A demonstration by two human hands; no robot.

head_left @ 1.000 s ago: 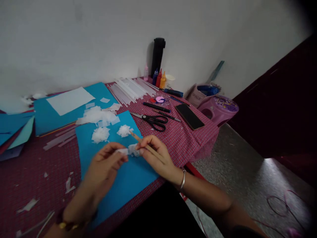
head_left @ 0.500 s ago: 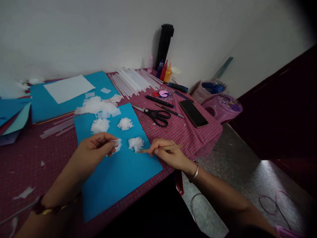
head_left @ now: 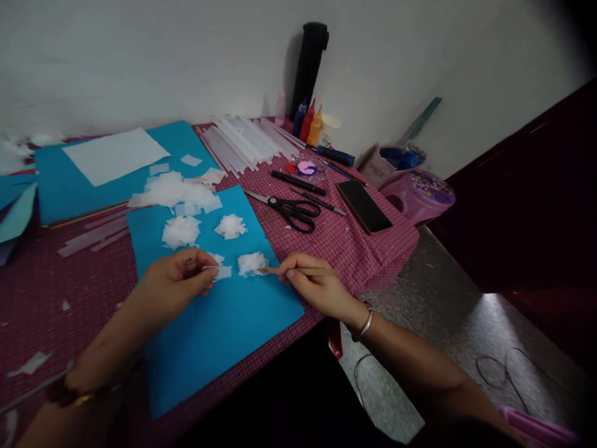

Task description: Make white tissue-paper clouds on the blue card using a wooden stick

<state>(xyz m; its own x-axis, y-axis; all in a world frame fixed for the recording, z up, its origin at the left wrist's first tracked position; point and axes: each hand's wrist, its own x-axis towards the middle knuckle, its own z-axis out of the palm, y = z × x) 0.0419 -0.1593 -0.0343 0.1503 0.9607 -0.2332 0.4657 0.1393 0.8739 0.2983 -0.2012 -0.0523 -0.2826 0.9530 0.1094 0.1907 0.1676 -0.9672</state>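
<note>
The ruffled white paper tuft (head_left: 252,264) lies on my blue sheet (head_left: 205,336), the tip of a wooden stick (head_left: 308,272) against it. My right hand (head_left: 317,287) grips that stick; my left hand (head_left: 180,277) pinches a small white paper piece (head_left: 224,272) above the sheet.

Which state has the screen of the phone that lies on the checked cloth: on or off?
It looks off: the screen of the phone is evenly dark, with no lit picture or icons visible.

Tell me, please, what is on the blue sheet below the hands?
White paper clusters lie on that blue sheet; the left hand covers part of it, hiding anything there.
</note>
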